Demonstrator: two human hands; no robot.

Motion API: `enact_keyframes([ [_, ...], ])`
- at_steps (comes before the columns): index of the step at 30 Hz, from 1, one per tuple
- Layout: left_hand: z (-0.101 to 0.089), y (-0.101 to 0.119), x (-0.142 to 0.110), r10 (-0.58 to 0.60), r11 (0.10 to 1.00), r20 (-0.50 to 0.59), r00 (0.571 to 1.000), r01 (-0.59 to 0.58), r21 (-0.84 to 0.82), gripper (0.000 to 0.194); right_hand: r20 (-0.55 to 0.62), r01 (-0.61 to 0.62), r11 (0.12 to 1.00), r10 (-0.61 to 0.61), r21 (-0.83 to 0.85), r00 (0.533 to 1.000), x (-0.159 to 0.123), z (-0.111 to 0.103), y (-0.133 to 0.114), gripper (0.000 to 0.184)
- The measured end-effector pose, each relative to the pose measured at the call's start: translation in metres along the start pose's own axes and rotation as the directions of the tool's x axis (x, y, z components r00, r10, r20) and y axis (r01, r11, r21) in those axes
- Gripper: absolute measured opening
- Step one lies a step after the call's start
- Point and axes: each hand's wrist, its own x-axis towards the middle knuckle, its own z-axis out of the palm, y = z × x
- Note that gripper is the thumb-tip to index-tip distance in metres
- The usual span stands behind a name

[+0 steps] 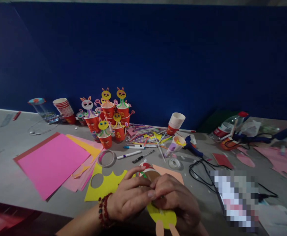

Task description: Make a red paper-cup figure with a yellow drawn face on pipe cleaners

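My left hand (131, 195), with a beaded bracelet at the wrist, lies curled over a red and white paper cup (148, 167) near the table's front edge. A yellow paper bunny head (164, 218) with peach ears (159, 227) hangs toward me below the cup, its face turned from view. My right hand (176, 195) is closed around the back of this head, where it meets the cup. The fingertips of both hands come together there and hide the joint. Under my left forearm lies a cut-out yellow sheet (101, 188).
Finished bunny cups (105, 141) stand at the back beside cup stacks (64, 109) and pipe cleaners (145, 134). Pink sheets (55, 164) lie left, with a tape roll (106, 158) and markers (128, 155). Right are a glue gun (193, 147), its cable, a bottle (229, 126) and a blurred-out object (235, 200).
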Motion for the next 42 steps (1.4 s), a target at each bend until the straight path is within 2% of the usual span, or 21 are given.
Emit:
enact_keyframes([
  [6, 0.003, -0.001, -0.005, -0.022, 0.999, 0.000, 1.000, 0.022, -0.027, 0.025, 0.006, -0.031, 0.998, 0.031, 0.053, 1.000, -0.002, -0.001, 0.003, 0.011],
  [10, 0.005, -0.002, -0.009, -0.036, 0.997, -0.004, 0.999, 0.036, -0.064, 0.040, -0.009, -0.049, 0.997, 0.050, 0.067, 0.999, -0.005, -0.001, 0.003, 0.006],
  [12, 0.007, -0.001, -0.010, -0.077, 0.993, -0.012, 0.997, 0.075, -0.093, 0.047, -0.028, -0.107, 0.993, 0.108, 0.047, 0.994, -0.008, -0.001, 0.003, 0.018],
  [14, 0.011, 0.001, -0.013, -0.185, 0.975, -0.033, 0.982, 0.179, -0.134, 0.052, -0.072, -0.227, 0.973, 0.229, 0.027, 0.971, -0.012, -0.001, 0.004, 0.031],
  [16, 0.015, 0.003, -0.016, -0.353, 0.924, -0.033, 0.935, 0.343, -0.169, 0.057, -0.130, -0.407, 0.913, 0.408, 0.039, 0.904, -0.016, -0.001, 0.007, 0.037],
  [19, 0.017, 0.004, -0.019, -0.607, 0.779, 0.025, 0.794, 0.601, -0.181, 0.061, -0.167, -0.645, 0.753, 0.658, 0.132, 0.734, -0.022, 0.000, 0.016, 0.033],
  [22, 0.017, -0.002, -0.017, -0.738, 0.627, 0.106, 0.666, 0.735, -0.258, 0.056, -0.140, -0.762, 0.593, 0.804, 0.261, 0.578, -0.024, 0.001, 0.025, 0.031],
  [24, 0.018, -0.008, -0.014, -0.775, 0.539, 0.153, 0.613, 0.768, -0.346, 0.050, -0.121, -0.784, 0.523, 0.849, 0.334, 0.514, -0.024, 0.000, 0.031, 0.032],
  [28, 0.025, -0.019, -0.011, -0.809, 0.350, 0.247, 0.533, 0.775, -0.526, 0.038, -0.118, -0.816, 0.457, 0.887, 0.353, 0.446, -0.025, -0.002, 0.041, 0.036],
  [30, 0.029, -0.022, -0.012, -0.809, 0.220, 0.306, 0.503, 0.740, -0.635, 0.032, -0.105, -0.831, 0.440, 0.896, 0.339, 0.431, -0.027, -0.002, 0.046, 0.036],
  [32, 0.033, -0.025, -0.013, -0.814, 0.098, 0.339, 0.472, 0.686, -0.721, 0.028, -0.104, -0.825, 0.445, 0.893, 0.349, 0.437, -0.029, -0.001, 0.050, 0.036],
  [34, 0.035, -0.026, -0.012, -0.829, 0.025, 0.346, 0.440, 0.647, -0.762, 0.027, -0.112, -0.806, 0.454, 0.888, 0.380, 0.447, -0.031, 0.001, 0.053, 0.034],
  [37, 0.033, -0.027, -0.010, -0.863, -0.001, 0.321, 0.389, 0.635, -0.772, 0.030, -0.105, -0.782, 0.453, 0.884, 0.428, 0.455, -0.037, 0.003, 0.052, 0.036],
  [41, 0.028, -0.028, -0.006, -0.907, 0.007, 0.261, 0.330, 0.631, -0.776, 0.032, -0.056, -0.720, 0.498, 0.838, 0.484, 0.542, -0.056, 0.006, 0.047, 0.058],
  [42, 0.027, -0.028, -0.006, -0.913, 0.008, 0.251, 0.322, 0.629, -0.778, 0.032, -0.044, -0.719, 0.500, 0.834, 0.483, 0.550, -0.062, 0.008, 0.046, 0.062],
])
